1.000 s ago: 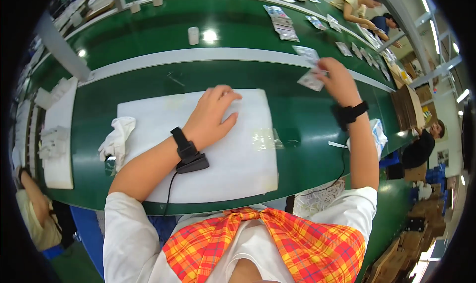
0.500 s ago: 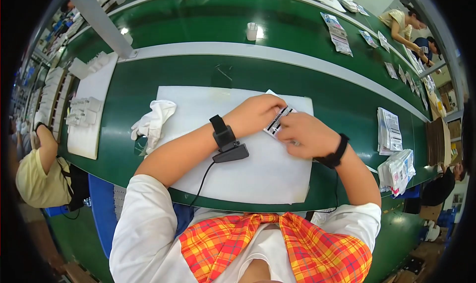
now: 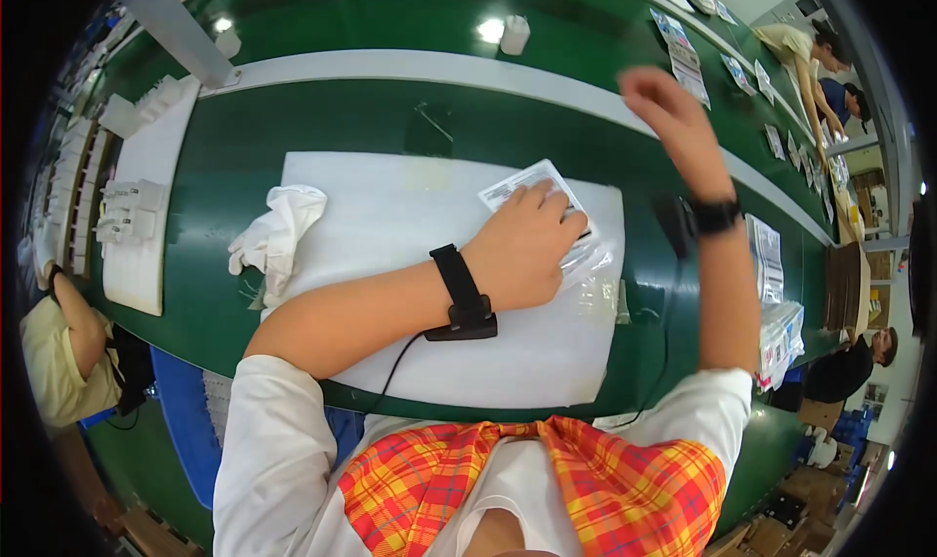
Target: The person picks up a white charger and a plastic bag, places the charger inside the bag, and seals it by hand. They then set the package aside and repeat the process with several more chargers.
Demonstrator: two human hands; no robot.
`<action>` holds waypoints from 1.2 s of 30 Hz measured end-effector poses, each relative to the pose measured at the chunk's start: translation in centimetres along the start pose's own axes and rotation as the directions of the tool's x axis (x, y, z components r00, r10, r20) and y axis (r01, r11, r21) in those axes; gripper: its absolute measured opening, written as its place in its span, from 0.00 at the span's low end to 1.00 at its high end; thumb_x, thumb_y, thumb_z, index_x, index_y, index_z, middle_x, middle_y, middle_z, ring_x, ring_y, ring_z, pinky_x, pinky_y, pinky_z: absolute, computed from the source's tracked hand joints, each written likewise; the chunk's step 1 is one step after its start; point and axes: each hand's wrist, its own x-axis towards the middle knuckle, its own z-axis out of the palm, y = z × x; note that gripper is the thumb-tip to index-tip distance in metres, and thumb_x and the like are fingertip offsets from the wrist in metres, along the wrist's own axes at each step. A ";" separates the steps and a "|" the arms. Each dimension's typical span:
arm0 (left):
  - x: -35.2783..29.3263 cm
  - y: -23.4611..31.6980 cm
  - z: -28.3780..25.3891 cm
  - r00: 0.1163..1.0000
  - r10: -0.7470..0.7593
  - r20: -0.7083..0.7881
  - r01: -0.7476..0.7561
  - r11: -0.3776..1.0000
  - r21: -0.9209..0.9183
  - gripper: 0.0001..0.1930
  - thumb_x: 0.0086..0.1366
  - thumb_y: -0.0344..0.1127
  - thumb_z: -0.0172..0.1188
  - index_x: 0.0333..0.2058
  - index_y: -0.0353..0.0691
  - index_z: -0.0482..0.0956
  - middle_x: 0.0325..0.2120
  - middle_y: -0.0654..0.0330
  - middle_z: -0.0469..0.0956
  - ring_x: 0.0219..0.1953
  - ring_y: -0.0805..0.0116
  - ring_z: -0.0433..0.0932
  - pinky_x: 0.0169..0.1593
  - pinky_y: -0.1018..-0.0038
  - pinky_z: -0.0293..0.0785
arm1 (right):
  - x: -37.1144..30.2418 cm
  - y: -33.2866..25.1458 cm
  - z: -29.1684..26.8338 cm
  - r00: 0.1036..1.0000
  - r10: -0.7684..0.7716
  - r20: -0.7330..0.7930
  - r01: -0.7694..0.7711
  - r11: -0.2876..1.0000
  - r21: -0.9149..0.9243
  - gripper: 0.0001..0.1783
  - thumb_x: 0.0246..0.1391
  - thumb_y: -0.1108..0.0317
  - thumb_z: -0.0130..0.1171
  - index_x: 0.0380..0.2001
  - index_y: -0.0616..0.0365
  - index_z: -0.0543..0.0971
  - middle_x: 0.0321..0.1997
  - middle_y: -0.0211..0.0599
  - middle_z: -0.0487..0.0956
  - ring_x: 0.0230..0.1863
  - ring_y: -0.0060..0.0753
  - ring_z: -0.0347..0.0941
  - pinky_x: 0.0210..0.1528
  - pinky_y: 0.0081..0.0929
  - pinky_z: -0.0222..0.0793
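My left hand (image 3: 522, 249) lies with spread fingers on top of a printed white packet (image 3: 542, 178) with black markings. Crinkled clear plastic (image 3: 593, 276) shows beside the hand, and the palm hides part of the packet. Both rest on a white foam mat (image 3: 439, 362). Up at the right, my right hand (image 3: 673, 123) is raised over the far part of the bench, away from the mat. Its fingers look bent but are blurred, and nothing shows in them. A crumpled white glove (image 3: 283, 230) sits at the mat's left edge.
Stacked printed bags (image 3: 781, 337) lie to the right of the mat. Beyond a pale rail (image 3: 390, 66) is a green surface with a small white container (image 3: 514, 35) and flat packets (image 3: 680, 54). White parts (image 3: 132, 210) stand on a board at left. Other people work at both sides.
My right hand has left the packet and moved up and right. My left hand now lies flatter over the packet, and clear plastic has come into view. The head view has shifted slightly.
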 end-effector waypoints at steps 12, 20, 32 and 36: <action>-0.7 -0.3 0.1 0.997 0.078 0.001 -0.078 0.994 0.072 0.14 0.47 0.26 0.59 0.36 0.35 0.76 0.32 0.53 0.78 0.36 0.54 0.76 0.43 0.60 0.73 | 13.2 5.2 9.7 0.954 0.262 -0.146 -0.148 0.835 0.529 0.37 0.50 0.59 0.64 0.61 0.56 0.62 0.56 0.51 0.71 0.53 0.42 0.74 0.54 0.33 0.70; -0.5 -0.4 -0.5 0.993 -0.032 0.115 0.027 0.999 0.041 0.19 0.50 0.27 0.56 0.44 0.33 0.75 0.41 0.51 0.77 0.41 0.52 0.75 0.48 0.62 0.74 | -4.3 -0.6 5.5 0.992 0.083 0.089 -0.122 0.647 0.752 0.29 0.53 0.72 0.57 0.59 0.56 0.64 0.56 0.43 0.70 0.51 0.40 0.74 0.54 0.31 0.71; -0.2 -1.7 1.0 0.999 0.034 0.034 -0.037 0.997 0.073 0.25 0.60 0.37 0.58 0.56 0.35 0.71 0.58 0.42 0.67 0.62 0.41 0.62 0.62 0.56 0.62 | -15.6 -2.9 9.4 0.991 -0.005 -0.134 -0.040 0.944 -0.327 0.29 0.39 0.71 0.69 0.46 0.60 0.68 0.43 0.44 0.75 0.45 0.46 0.75 0.49 0.32 0.71; -1.0 0.1 0.1 1.000 0.007 -0.030 0.000 0.979 0.205 0.27 0.61 0.38 0.56 0.58 0.35 0.67 0.59 0.40 0.66 0.63 0.40 0.61 0.63 0.55 0.60 | -14.8 -2.4 9.9 0.989 0.082 -0.124 -0.108 0.971 -0.213 0.25 0.42 0.73 0.67 0.44 0.61 0.67 0.40 0.44 0.75 0.42 0.43 0.74 0.45 0.30 0.71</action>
